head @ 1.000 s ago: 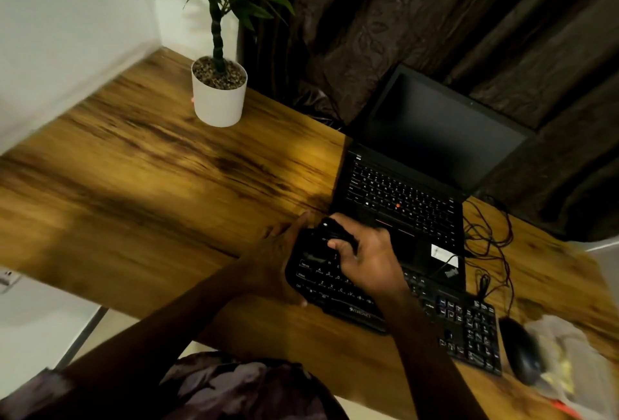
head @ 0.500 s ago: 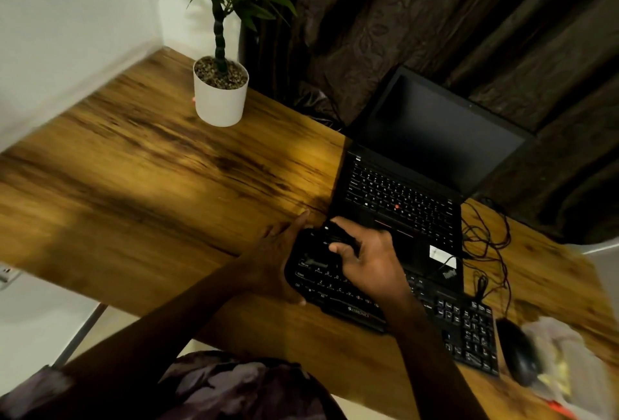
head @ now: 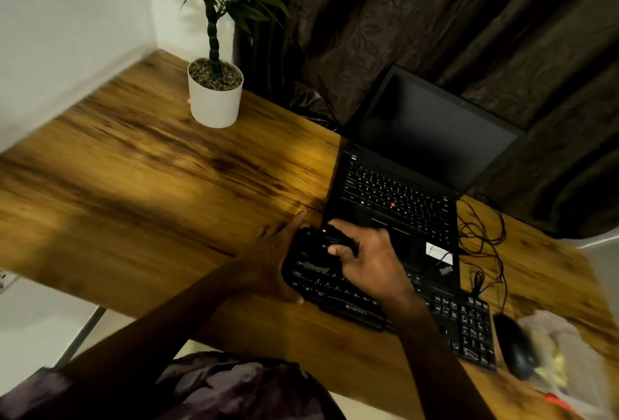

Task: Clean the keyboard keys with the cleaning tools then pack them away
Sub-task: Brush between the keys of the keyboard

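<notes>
A black external keyboard (head: 469,326) lies slanted on the wooden table, in front of the laptop. My left hand (head: 271,259) holds its left end, with the thumb at the near edge and the fingers at the far edge. My right hand (head: 371,259) rests over the upper left keys and grips a small dark cleaning tool (head: 338,238) whose tip sits on the keys. The tool's shape is hard to make out against the black keys. My right hand hides the middle of the keyboard.
An open black laptop (head: 402,192) with a dark screen stands just behind the keyboard. Behind it hang dark curtains. A white potted plant (head: 214,101) is at the far left corner. At the right are black cables (head: 482,238), a black mouse (head: 514,346) and a clear plastic bag (head: 562,352).
Both hands stay on the keyboard's left part. My right hand with the tool has shifted only slightly over the keys.
</notes>
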`<control>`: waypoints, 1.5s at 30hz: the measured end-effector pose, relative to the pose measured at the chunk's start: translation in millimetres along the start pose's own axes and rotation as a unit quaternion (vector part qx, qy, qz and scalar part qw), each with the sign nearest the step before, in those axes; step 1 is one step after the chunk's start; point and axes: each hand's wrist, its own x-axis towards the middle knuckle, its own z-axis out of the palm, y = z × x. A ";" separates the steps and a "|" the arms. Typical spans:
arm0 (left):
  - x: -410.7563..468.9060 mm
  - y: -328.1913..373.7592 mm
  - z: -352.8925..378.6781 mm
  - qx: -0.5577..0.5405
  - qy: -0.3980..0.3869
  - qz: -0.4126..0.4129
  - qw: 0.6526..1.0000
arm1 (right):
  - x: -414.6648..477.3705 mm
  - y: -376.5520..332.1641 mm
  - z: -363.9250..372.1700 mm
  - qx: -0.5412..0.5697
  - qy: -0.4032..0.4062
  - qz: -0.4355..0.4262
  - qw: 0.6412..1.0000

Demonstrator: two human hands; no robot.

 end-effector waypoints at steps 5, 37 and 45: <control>0.3 -1.1 1.4 0.013 -0.006 -0.006 1.000 | 3.0 -10.9 6.8 0.018 0.005 -0.005 1.000; 0.5 0.7 -0.7 -0.008 0.004 -0.001 1.000 | -10.0 -0.5 -3.6 0.060 0.029 0.010 0.998; -0.8 0.1 -2.4 -0.040 0.012 0.019 0.999 | -25.9 21.9 -22.8 -0.003 0.028 0.073 0.997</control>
